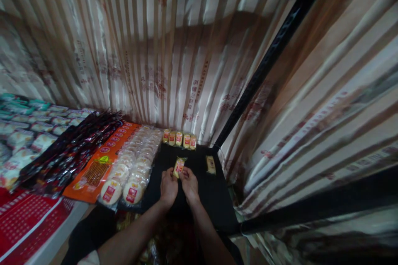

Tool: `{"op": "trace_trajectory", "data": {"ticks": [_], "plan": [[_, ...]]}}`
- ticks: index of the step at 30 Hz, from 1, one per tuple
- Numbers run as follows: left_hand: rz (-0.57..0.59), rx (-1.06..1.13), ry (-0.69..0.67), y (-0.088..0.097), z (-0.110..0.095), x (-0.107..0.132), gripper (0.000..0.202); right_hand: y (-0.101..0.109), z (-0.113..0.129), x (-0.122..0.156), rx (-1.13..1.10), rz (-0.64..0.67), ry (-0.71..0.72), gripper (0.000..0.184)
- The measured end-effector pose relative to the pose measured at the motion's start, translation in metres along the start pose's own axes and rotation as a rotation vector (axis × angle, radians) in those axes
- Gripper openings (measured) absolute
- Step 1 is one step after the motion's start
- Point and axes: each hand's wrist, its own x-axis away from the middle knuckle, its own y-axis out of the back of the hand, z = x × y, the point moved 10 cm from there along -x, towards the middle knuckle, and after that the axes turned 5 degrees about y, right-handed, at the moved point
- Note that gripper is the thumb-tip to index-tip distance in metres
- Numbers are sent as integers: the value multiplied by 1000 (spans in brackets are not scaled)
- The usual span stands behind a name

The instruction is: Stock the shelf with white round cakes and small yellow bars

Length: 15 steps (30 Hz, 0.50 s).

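My left hand [168, 187] and my right hand [189, 184] are close together over a black shelf surface [214, 198]. Both are closed on one small yellow snack packet [179, 166] with a red label, held upright between the fingertips. A second loose packet [210, 164] lies flat on the shelf to the right of my hands. Farther back, a short row of the same small packets [179, 138] stands against the striped backdrop.
Left of my hands lie rows of round rice crackers in clear wrap [133, 165], then orange packs [102, 161], dark red-black packs [68, 153] and pale green-white packs [27, 124]. A striped curtain [149, 58] backs the shelf; a black frame post [264, 66] stands right.
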Motion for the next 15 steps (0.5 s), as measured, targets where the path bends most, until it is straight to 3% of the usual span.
{"op": "trace_trajectory", "data": {"ticks": [7,15], "plan": [[-152,176,-79,19,-13,-26,35,-34,12,-38,170,-5,63,20],[-86,369,-55,13,-23,-68,37,-66,36,-80,169,-26,184,29]]}}
